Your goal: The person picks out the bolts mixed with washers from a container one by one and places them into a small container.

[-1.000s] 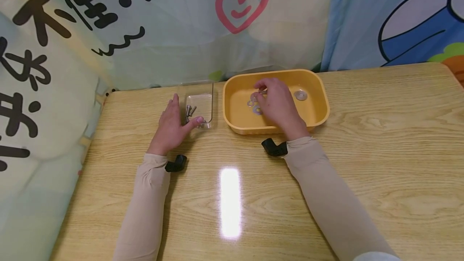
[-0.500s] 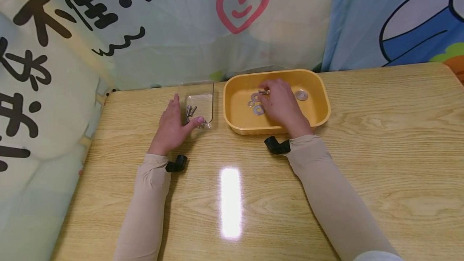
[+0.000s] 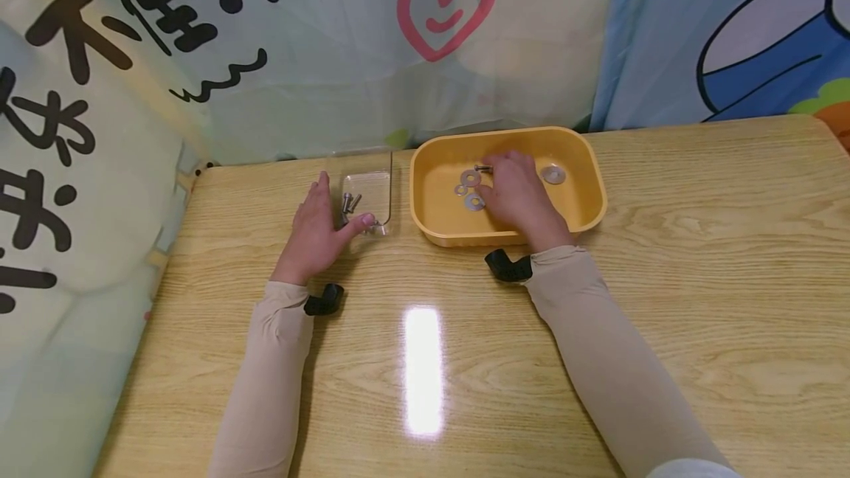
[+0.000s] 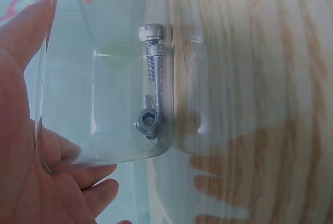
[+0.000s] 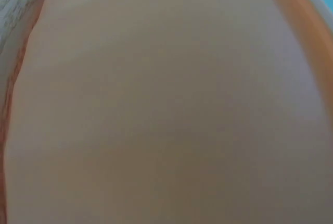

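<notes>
My left hand rests against a small clear plastic box, its fingers straight along the left side and the thumb at the near rim. Inside, the left wrist view shows socket-head bolts and a small metal piece with a hex recess. My right hand reaches down into a yellow tray, fingers bent downward and fingertips mostly hidden. A bolt lies right beside its index finger. Several flat washers lie left of the hand. The right wrist view is filled by blurred skin.
A clear round lidlike disc lies in the tray's right part. Both containers stand at the back of the wooden table, close to a printed curtain. Black wrist cameras sit at both sleeves.
My right hand has shifted slightly right and lower in the tray, uncovering more of the washers and the bolt. The left hand and clear box have stayed put.
</notes>
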Demonstrator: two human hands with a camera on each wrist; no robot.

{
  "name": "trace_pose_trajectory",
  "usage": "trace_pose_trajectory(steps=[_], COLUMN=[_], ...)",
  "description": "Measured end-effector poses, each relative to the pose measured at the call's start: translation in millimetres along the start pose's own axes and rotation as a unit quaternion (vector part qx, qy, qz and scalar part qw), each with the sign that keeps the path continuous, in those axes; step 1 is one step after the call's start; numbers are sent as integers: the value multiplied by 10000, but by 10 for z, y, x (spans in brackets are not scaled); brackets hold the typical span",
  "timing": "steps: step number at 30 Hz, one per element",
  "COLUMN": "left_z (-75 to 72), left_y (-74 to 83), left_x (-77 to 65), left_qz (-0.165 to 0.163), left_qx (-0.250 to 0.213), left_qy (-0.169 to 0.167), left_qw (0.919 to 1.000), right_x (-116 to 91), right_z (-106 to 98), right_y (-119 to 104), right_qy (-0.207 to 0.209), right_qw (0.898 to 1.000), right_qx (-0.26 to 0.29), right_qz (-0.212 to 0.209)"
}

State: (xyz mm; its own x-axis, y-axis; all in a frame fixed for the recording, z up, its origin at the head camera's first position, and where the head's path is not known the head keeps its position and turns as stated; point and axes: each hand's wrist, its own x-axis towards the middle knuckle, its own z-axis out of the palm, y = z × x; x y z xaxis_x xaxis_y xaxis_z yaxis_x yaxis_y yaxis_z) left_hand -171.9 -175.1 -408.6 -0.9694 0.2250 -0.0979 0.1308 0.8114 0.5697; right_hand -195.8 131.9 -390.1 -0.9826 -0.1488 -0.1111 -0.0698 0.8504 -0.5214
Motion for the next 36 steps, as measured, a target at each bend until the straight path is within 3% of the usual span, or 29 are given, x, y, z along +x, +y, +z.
trace_pose_trajectory(steps=[7, 23, 36], left_z=[5, 10, 11], left_y=[-16, -21, -30], left_x=[-2, 6, 15], left_qz=[28, 19, 32], left_qx=[-17, 13, -32], left_qy=[0, 19, 22], left_qw=[10000, 10000, 10000], right_x=[-3, 12, 13], right_z=[30, 40, 38], right_y=[10, -11, 1], right_qy=[-184, -182, -423], right_qw=[9997, 9985, 9979], right_qx=[-121, -215, -327], right_qz=[73, 478, 372])
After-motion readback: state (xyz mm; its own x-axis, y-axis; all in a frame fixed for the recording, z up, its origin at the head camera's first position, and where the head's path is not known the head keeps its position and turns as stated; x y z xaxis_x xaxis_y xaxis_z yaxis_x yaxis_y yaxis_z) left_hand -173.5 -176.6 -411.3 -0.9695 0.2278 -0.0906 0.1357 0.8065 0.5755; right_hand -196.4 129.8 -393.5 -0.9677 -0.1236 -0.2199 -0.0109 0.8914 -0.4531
